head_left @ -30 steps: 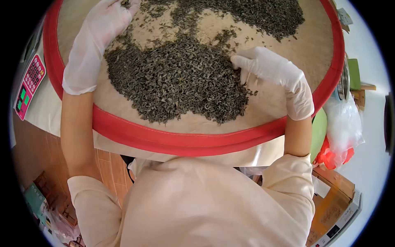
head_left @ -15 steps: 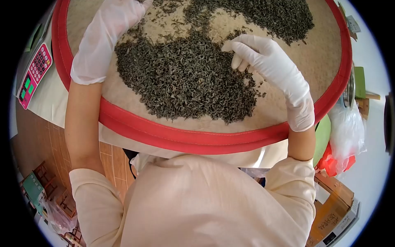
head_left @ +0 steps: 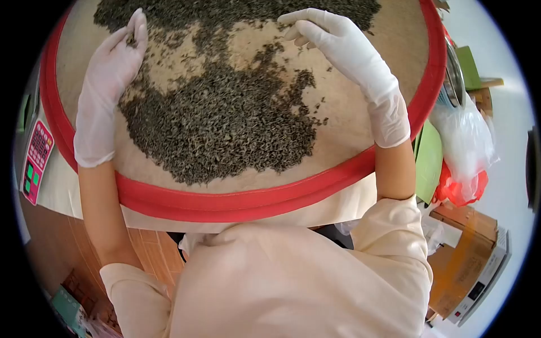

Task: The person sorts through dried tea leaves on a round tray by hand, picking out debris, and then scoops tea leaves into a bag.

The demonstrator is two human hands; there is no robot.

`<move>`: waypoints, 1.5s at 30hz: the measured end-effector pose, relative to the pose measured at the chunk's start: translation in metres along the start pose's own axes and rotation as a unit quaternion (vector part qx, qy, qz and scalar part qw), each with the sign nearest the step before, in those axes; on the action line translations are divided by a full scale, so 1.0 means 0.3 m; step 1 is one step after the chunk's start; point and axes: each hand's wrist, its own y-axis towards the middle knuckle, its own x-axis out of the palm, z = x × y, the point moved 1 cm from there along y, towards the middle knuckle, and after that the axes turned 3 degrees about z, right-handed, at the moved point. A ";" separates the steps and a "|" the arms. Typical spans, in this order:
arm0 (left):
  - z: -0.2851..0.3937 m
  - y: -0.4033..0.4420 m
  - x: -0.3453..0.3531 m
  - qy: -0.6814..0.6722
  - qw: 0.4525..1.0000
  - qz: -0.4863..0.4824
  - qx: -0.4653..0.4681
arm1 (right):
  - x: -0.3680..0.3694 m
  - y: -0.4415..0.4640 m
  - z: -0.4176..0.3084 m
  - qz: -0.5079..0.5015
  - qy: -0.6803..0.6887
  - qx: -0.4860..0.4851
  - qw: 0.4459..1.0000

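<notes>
Dark, curled dried tea leaves (head_left: 220, 124) lie heaped on a large round tray (head_left: 344, 132) with a cloth-like beige surface and a red rim. A second band of leaves (head_left: 242, 10) stretches across the far side, joined to the near heap by a thin strip. My left hand (head_left: 115, 65), in a white glove, is turned up over the left edge of the leaves, its fingers closed on a small pinch of them. My right hand (head_left: 332, 42), gloved too, hovers at the right of the far band, fingers stretched and slightly bent, with nothing visible in them.
A pink-panelled digital scale (head_left: 36, 152) stands left of the tray. To the right are a metal bowl (head_left: 454, 73), a clear plastic bag (head_left: 465, 138), a red bag (head_left: 463, 183) and a cardboard box (head_left: 459, 265). Wooden flooring (head_left: 149, 248) shows below.
My left hand has come back toward me and turned over, showing leaves in its fingers. My right hand has lifted off the near heap and moved farther away. The view has shifted.
</notes>
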 end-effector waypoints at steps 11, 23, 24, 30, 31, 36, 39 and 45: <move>-0.337 0.114 0.468 0.020 0.987 0.140 -0.078 | -0.246 -0.254 -0.189 0.095 0.222 -0.138 0.960; -1.214 0.947 0.849 0.322 0.933 0.011 -0.160 | -0.354 -0.474 -0.034 0.119 0.082 -0.302 0.942; -1.271 1.010 0.886 0.335 0.925 -0.001 -0.180 | -0.376 -0.476 -0.022 0.128 0.078 -0.300 0.942; -1.508 1.167 0.886 0.374 0.879 -0.011 -0.294 | -0.547 -0.542 0.074 0.203 0.257 -0.227 0.917; -1.487 1.129 0.878 0.360 0.888 -0.042 -0.284 | -0.590 -0.558 0.110 0.193 0.417 -0.227 0.859; -1.263 0.834 0.984 0.293 0.910 -0.234 -0.179 | -0.683 -0.407 0.218 0.109 0.802 -0.382 0.446; -1.413 0.688 0.951 0.472 0.836 -0.279 0.026 | -0.625 -0.352 0.175 0.015 0.865 -0.383 0.326; -1.531 0.562 0.912 0.426 0.856 -0.286 0.057 | -0.633 -0.444 0.147 0.120 0.835 -0.433 0.318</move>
